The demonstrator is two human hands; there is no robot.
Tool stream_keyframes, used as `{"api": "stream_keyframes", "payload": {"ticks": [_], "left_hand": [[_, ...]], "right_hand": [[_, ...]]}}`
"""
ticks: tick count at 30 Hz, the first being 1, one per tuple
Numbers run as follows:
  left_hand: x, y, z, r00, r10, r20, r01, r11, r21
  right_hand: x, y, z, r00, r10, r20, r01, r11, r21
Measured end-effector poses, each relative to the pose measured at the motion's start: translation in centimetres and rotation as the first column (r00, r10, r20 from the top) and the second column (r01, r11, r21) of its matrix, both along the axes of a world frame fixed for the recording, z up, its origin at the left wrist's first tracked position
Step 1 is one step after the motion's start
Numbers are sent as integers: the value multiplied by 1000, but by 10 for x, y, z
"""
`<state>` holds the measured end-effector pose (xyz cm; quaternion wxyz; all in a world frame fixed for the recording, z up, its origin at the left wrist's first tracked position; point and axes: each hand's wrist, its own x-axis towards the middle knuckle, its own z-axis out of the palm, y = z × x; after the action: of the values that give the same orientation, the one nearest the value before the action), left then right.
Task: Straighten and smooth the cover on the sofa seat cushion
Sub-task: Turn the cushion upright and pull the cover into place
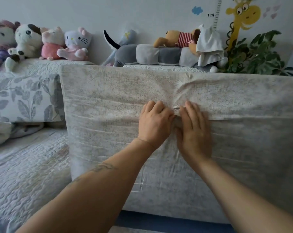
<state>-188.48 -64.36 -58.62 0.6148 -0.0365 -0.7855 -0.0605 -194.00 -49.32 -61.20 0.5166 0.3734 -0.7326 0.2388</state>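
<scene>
A large seat cushion (pixel 98 115) in a pale, faintly patterned cover fills the middle of the view, lying tilted across the sofa. My left hand (pixel 155 122) and my right hand (pixel 193 130) rest side by side on its upper middle. Between their fingertips the cover is gathered into a small bunch of fabric (pixel 176 109), with creases fanning up from it. Both hands pinch that bunch. A fold line (pixel 243 118) runs rightward from the hands across the cover.
Quilted sofa seat (pixel 24 174) lies to the left, with a leaf-print pillow (pixel 24 98) behind it. Several plush toys (pixel 75 42) and a long grey cat plush (pixel 155 54) line the sofa back. A leafy plant (pixel 260 54) stands at the right. A blue strip (pixel 167 219) shows below the cushion.
</scene>
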Motion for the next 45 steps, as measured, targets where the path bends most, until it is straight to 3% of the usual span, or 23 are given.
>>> {"api": "stream_keyframes", "payload": {"ticks": [4, 10, 15, 20, 25, 32, 35, 38, 41, 43, 45], "left_hand": [[-5, 1, 0, 1000, 2, -26, -1, 1000, 19], [-8, -6, -47, 998, 43, 38, -47, 993, 104], [-1, -11, -93, 991, 100, 85, -112, 982, 154], [12, -24, -118, 973, 138, 183, -142, 990, 10], [-6, -31, -107, 982, 130, 134, -128, 991, -24], [-10, -23, -106, 965, 189, 183, -185, 982, -39], [-3, -24, -105, 957, 196, 215, -180, 979, -91], [3, -24, -104, 953, 177, 247, -159, 983, -91], [7, -21, -103, 951, 155, 269, -140, 987, -72], [9, -21, -102, 948, 149, 280, -134, 988, -72], [13, -21, -104, 951, 156, 268, -139, 987, -80]], "right_hand": [[-14, -5, 30, 996, -48, -69, 36, 984, -172], [-20, -8, 29, 1000, 0, -16, -2, 995, -104], [-20, -10, 23, 1000, -8, -25, 4, 989, -149], [-21, -14, 19, 1000, 7, 10, -5, 983, -183], [-26, -15, 18, 998, 48, 39, -40, 980, -195], [-35, -15, 16, 997, 63, 40, -56, 987, -153], [-30, -16, -7, 996, 49, 76, -42, 995, -90], [-13, -11, -59, 969, -18, 247, -10, 994, 109], [-2, 1, -102, 954, -133, 267, 67, 967, 244], [0, 2, -106, 956, -122, 266, 72, 979, 190], [-2, -3, -97, 962, -104, 254, 99, 995, 35]]}}
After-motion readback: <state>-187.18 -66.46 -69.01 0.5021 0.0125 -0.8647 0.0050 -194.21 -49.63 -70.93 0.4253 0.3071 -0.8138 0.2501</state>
